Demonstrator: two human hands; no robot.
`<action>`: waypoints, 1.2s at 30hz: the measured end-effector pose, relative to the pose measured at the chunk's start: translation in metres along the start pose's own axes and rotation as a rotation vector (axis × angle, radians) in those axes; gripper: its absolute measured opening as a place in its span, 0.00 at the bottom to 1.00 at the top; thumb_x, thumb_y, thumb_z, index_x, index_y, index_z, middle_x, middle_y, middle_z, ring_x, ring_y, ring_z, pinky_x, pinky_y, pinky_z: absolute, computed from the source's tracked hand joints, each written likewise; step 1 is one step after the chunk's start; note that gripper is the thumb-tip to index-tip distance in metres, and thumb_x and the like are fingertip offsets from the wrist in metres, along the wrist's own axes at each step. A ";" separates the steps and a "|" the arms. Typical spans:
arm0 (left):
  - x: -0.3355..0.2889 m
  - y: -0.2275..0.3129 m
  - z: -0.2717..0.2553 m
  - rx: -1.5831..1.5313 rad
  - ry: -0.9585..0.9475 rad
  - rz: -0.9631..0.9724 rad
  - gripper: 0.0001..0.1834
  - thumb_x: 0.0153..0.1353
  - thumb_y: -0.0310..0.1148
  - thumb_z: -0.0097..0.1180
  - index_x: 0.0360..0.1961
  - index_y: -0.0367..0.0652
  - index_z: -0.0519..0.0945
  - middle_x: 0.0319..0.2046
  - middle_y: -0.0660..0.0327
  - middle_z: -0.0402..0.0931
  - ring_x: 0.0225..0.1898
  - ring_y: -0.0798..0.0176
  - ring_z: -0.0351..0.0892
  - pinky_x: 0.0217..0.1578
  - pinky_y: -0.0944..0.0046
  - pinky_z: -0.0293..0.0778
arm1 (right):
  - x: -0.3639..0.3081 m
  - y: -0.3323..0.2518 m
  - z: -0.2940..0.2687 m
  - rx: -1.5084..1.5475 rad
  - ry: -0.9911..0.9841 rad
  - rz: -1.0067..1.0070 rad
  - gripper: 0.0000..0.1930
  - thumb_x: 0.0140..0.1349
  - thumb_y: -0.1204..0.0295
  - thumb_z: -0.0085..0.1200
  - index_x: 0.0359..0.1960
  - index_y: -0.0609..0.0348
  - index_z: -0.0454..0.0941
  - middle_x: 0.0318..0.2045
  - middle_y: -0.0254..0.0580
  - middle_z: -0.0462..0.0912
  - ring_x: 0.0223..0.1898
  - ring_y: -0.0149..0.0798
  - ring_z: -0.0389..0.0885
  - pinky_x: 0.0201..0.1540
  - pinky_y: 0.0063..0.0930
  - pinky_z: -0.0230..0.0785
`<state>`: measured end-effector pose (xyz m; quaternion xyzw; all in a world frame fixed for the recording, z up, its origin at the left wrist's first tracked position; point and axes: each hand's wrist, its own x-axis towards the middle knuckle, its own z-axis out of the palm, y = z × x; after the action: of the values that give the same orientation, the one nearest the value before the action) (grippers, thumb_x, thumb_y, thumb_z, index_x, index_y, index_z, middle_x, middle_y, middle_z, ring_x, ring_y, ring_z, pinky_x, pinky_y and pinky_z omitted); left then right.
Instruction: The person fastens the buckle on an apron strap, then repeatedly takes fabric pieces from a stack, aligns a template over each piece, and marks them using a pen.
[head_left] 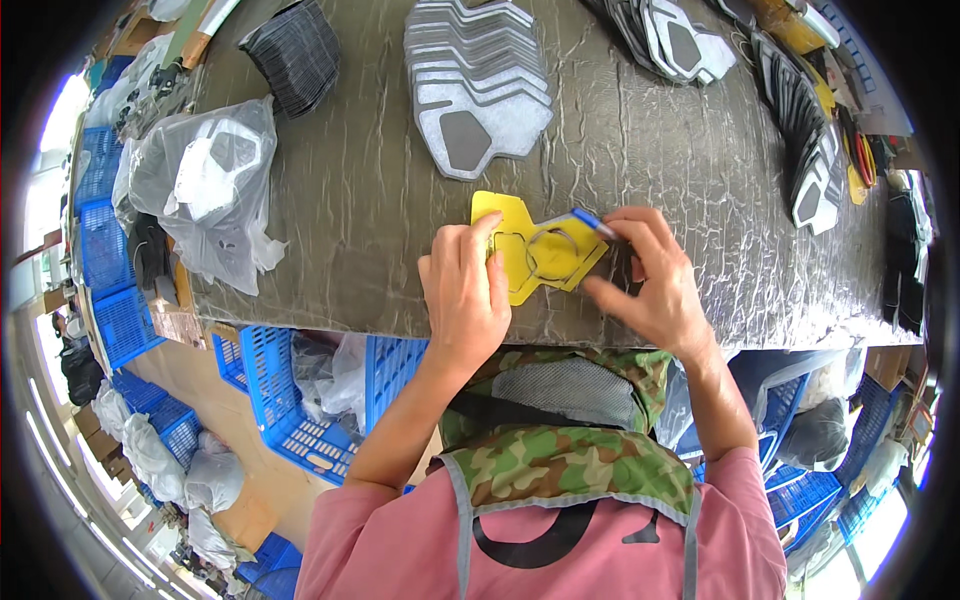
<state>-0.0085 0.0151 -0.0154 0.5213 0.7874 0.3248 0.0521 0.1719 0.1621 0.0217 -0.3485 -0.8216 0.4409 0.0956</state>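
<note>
A flat yellow template (516, 212) with cut-out outlines and a round line on it lies near the front edge of the work table. My left hand (465, 290) grips its left side, the fingertips pressing on its face. In my right hand (655, 275) a blue pen (588, 218) is held between the fingers, over the template's right side. The pen's tip is hard to make out. Part of the template's right end is hidden by the right hand.
A fanned row of grey-white shaped pieces (470, 100) lies beyond the template. More such pieces (685, 45) lie at the far right, with another fan (815, 190) nearer. A dark stack (292, 58) and a clear plastic bag (220, 190) sit left. Blue crates (300, 430) stand below the table.
</note>
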 end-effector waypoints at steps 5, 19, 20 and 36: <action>0.004 0.000 0.001 0.051 -0.049 -0.013 0.25 0.59 0.23 0.58 0.60 0.44 0.73 0.41 0.56 0.70 0.43 0.51 0.74 0.40 0.53 0.64 | -0.005 0.003 0.020 -0.160 0.107 -0.192 0.30 0.45 0.68 0.74 0.51 0.59 0.78 0.51 0.40 0.76 0.48 0.47 0.82 0.48 0.38 0.79; -0.001 -0.003 -0.010 0.037 -0.189 -0.003 0.31 0.58 0.32 0.63 0.64 0.47 0.71 0.45 0.53 0.67 0.46 0.50 0.71 0.43 0.51 0.61 | -0.002 0.000 0.024 -0.143 0.104 -0.134 0.26 0.49 0.69 0.72 0.52 0.53 0.80 0.50 0.38 0.76 0.44 0.46 0.84 0.43 0.38 0.80; -0.002 -0.003 -0.010 0.038 -0.191 -0.009 0.31 0.58 0.32 0.63 0.64 0.47 0.71 0.45 0.53 0.67 0.46 0.50 0.71 0.43 0.51 0.61 | -0.001 0.000 0.024 -0.141 0.097 -0.133 0.26 0.49 0.69 0.72 0.52 0.53 0.80 0.50 0.38 0.76 0.44 0.46 0.84 0.43 0.38 0.80; 0.001 -0.003 -0.009 0.087 -0.221 -0.014 0.31 0.59 0.33 0.63 0.65 0.49 0.72 0.43 0.55 0.66 0.43 0.52 0.70 0.42 0.53 0.61 | 0.002 0.003 0.021 -0.155 0.082 -0.126 0.27 0.48 0.68 0.73 0.53 0.50 0.81 0.50 0.36 0.77 0.43 0.45 0.84 0.42 0.38 0.81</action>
<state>-0.0145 0.0110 -0.0101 0.5502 0.7938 0.2306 0.1181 0.1621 0.1507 0.0065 -0.3201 -0.8689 0.3546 0.1296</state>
